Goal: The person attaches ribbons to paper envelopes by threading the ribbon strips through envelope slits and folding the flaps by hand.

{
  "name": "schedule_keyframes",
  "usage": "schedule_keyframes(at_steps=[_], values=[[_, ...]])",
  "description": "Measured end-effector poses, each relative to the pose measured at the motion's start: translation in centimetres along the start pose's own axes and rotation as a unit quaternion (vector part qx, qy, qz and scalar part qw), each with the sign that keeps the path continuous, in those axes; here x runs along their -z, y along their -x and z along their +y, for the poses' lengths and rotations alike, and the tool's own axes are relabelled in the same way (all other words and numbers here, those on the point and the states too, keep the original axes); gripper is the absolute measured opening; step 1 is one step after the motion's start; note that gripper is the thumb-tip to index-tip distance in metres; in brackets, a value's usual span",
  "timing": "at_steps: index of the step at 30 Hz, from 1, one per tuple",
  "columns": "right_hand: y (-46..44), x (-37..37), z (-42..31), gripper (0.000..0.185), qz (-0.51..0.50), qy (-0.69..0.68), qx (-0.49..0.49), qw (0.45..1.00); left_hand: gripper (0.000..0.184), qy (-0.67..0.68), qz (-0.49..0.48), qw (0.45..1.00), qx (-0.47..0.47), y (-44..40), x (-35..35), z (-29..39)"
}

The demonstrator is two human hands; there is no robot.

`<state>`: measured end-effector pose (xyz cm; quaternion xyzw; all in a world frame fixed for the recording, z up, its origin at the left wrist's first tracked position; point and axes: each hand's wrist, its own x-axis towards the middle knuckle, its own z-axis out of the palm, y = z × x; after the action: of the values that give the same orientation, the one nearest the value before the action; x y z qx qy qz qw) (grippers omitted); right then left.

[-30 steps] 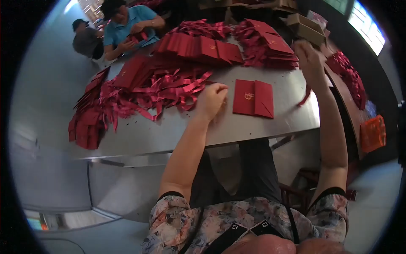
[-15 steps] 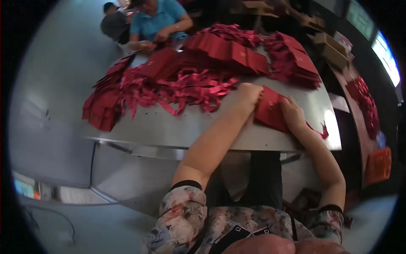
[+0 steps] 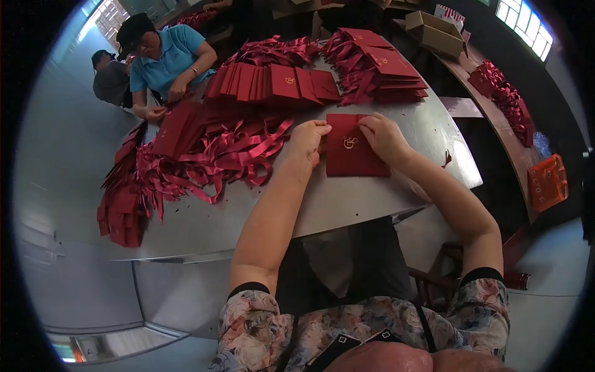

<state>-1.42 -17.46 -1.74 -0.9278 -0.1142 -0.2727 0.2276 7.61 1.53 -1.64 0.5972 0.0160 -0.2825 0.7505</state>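
Observation:
A red card folder (image 3: 351,155) with a gold emblem lies on the metal table (image 3: 322,214) in front of me. My left hand (image 3: 309,140) is at its upper left edge, thumb and fingers pinched on that edge. From the right, my right hand (image 3: 383,137) reaches over the folder's upper right part, its fingers closed on the top edge. To the left of my left hand is a tangle of red ribbons (image 3: 226,152) joined to piled red folders.
A row of red folders (image 3: 285,84) and another stack (image 3: 393,67) stand farther back. A co-worker in a blue shirt (image 3: 170,59) is at the left back. An open carton (image 3: 436,34), red ribbons (image 3: 505,99) and an orange bag (image 3: 546,183) are at the right.
My right hand has come down from the upper right onto the folder, which now shows one flat face instead of an opened flap. My left hand has closed on its left edge.

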Motion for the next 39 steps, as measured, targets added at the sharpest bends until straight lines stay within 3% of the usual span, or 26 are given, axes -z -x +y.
schedule_keyframes(at_steps=[3,5,8,12,18,20,22,24,27,29,32,39], values=[[-2.3,0.0,-0.5,0.013,0.016,-0.056,-0.009,0.998,0.016,0.045,-0.031,0.998,-0.005,0.4,-0.3,0.5],[-3.5,-0.4,-1.2,0.014,-0.009,-0.204,-0.119,0.972,0.016,0.067,-0.034,0.997,-0.008,0.7,-0.6,0.9],[-3.9,-1.4,-1.3,0.016,0.006,-0.259,-0.171,0.951,0.015,0.125,-0.051,0.991,0.004,-0.1,-0.4,0.6],[-2.4,-3.2,-0.6,0.012,0.032,-0.266,-0.16,0.95,0.015,0.165,-0.076,0.982,0.06,-0.6,0.3,0.1],[-2.5,-1.0,-0.6,0.008,-0.057,-0.295,-0.15,0.942,0.02,0.162,-0.08,0.981,0.064,1.6,-0.3,1.0],[-2.6,-0.7,-0.5,0.006,-0.055,-0.254,-0.083,0.962,0.021,0.163,-0.081,0.981,0.058,1.7,-0.2,1.0],[-2.5,-0.8,-0.4,0.006,-0.057,-0.262,-0.072,0.961,0.022,0.208,-0.165,0.963,0.051,1.6,0.1,0.8],[-2.5,-0.8,-0.2,0.007,-0.058,-0.266,-0.06,0.96,0.024,0.198,-0.167,0.965,0.044,1.4,0.3,0.4],[-2.5,-0.9,0.0,0.007,-0.076,-0.323,-0.084,0.939,0.027,0.198,-0.176,0.963,0.046,1.5,0.4,0.3],[-2.8,-0.5,-0.1,0.008,-0.149,-0.392,-0.164,0.893,0.027,0.203,-0.181,0.961,0.055,2.1,0.1,0.5],[-3.0,0.0,-0.3,0.007,-0.176,-0.44,-0.203,0.857,0.026,0.217,-0.153,0.961,0.074,2.6,-0.6,0.8],[-3.0,-0.7,-0.2,0.008,-0.126,-0.495,-0.236,0.827,0.027,0.214,-0.153,0.963,0.054,2.9,-0.9,0.4]])
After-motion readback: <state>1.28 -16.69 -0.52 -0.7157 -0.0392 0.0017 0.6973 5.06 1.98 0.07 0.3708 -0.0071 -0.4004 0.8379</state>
